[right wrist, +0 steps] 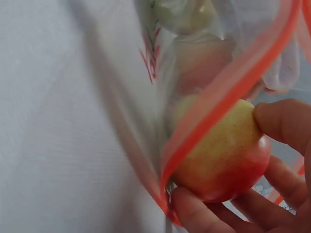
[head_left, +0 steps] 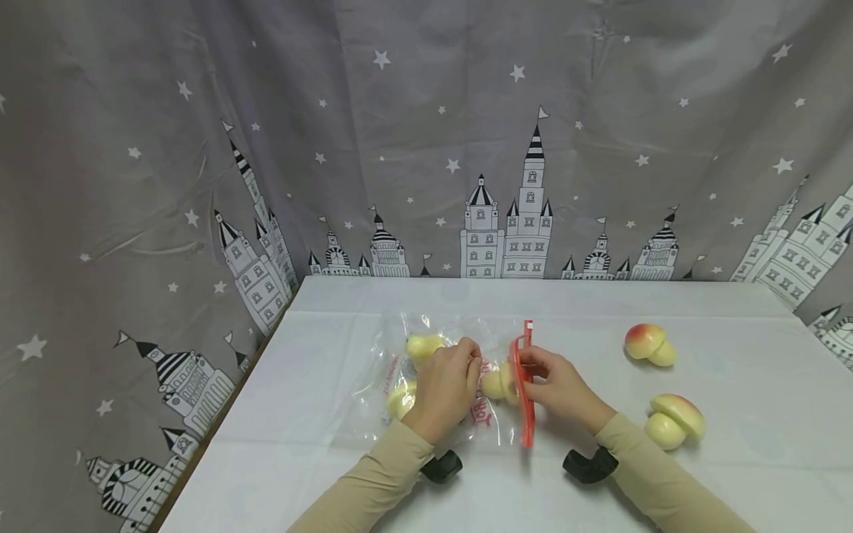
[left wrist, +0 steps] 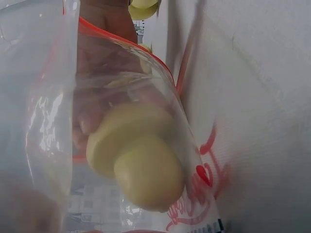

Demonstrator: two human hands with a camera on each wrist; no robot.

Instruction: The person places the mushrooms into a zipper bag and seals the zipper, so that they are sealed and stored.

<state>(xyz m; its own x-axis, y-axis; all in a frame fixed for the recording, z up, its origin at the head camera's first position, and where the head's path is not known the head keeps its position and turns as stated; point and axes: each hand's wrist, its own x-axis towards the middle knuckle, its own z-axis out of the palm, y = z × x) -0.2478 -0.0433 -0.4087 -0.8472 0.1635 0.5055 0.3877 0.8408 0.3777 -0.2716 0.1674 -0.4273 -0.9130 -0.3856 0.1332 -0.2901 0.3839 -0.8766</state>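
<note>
A clear zip bag with a red zip edge and red print lies on the white table. My right hand is at its mouth and holds a toy mushroom by its red-and-yellow cap, between thumb and fingers. The pale stem of this mushroom points into the bag. My left hand, fingers curled, grips the bag's upper film near the middle. Inside the bag, left of that hand, are yellow pieces, partly covered by film and hand.
Two more toy mushrooms lie on the right of the table: one mushroom farther back, another mushroom nearer the right forearm. Black curved pieces sit by both wrists. A grey castle-print curtain hangs behind the table.
</note>
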